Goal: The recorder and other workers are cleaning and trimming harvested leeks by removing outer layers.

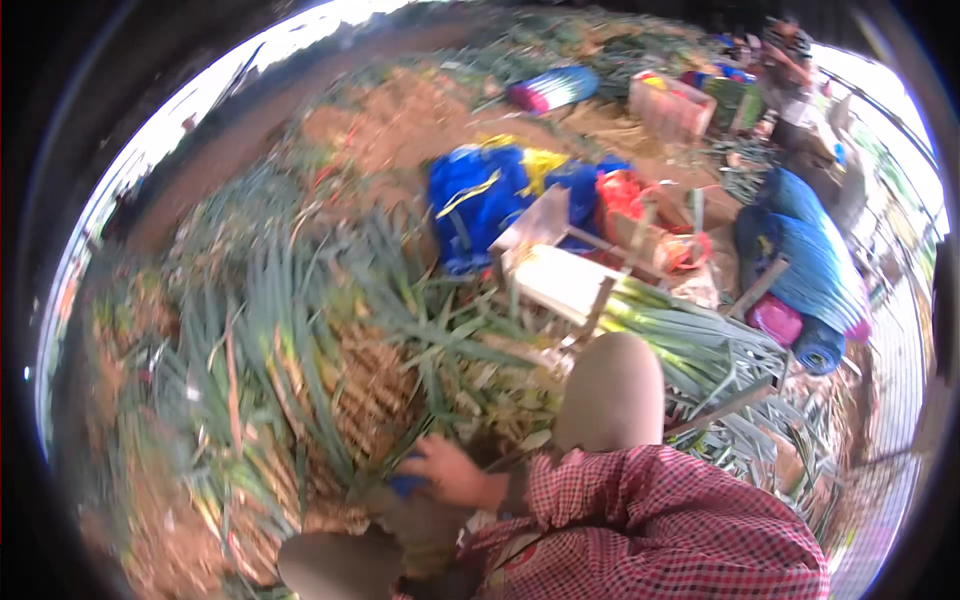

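My right hand [450, 472], coming out of a red-and-black checked sleeve [577, 484], is low between my knees. Its fingers curl over a small blue object [407, 484], too blurred to name. My left hand is out of view. Just beyond the right hand, long-leaved leeks or large scallions [277, 360] lie in rows on the ground with their stalks [375, 405] towards me. Past my right knee [611, 390], a bundle of the same green stalks [675, 326] lies in a wooden frame, its far end against a white board [562, 281].
Blue sacking [472, 202] with yellow ties and red-orange bags [622, 199] lie behind the frame. Wrapped leek bundles [810, 247] are piled at right; another bundle [555, 88] lies farther back. A pale crate [671, 109] stands near another person [787, 67]. Loose leaves [510, 397] litter the soil.
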Tool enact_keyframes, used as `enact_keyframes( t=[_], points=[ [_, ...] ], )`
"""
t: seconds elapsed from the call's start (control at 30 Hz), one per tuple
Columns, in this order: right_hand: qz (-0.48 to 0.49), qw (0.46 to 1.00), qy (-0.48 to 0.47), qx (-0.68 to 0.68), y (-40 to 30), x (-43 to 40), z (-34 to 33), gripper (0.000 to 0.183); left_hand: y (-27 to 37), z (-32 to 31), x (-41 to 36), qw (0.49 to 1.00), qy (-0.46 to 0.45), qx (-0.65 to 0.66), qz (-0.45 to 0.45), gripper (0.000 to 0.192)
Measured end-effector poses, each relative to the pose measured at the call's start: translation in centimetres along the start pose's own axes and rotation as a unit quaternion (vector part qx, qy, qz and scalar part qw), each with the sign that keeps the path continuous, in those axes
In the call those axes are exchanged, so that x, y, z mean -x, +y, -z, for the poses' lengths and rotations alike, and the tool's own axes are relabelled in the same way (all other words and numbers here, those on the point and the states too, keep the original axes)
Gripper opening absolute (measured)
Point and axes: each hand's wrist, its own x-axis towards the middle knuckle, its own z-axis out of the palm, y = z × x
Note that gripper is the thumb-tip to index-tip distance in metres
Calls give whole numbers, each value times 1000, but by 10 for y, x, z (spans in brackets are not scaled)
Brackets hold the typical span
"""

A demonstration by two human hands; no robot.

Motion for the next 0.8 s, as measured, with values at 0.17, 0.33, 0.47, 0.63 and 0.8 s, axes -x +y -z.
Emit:
enact_keyframes(
  t=[0.17, 0.33, 0.47, 0.63, 0.8],
  points=[
    [-192, 967, 135, -96, 99, -24, -12, 30, -16, -8, 0, 929, -58, -357, -70, 41],
    [-139, 965, 80, -209, 20, -48, 14, 45, 56, 3, -14, 857, 50, -472, -199, 38],
    [156, 979, 118, -57, -35, -53, -42, 58, 77, 52, -51, 954, 76, -110, -270, 25],
    [154, 949, 37, -274, -57, -85, -34, 51, 138, 49, -46, 943, 194, -32, -268, 19],
    [57, 908, -39, -412, -17, -119, -99, 34, 261, 168, -11, 847, 202, -142, -471, 22]
  ],
)
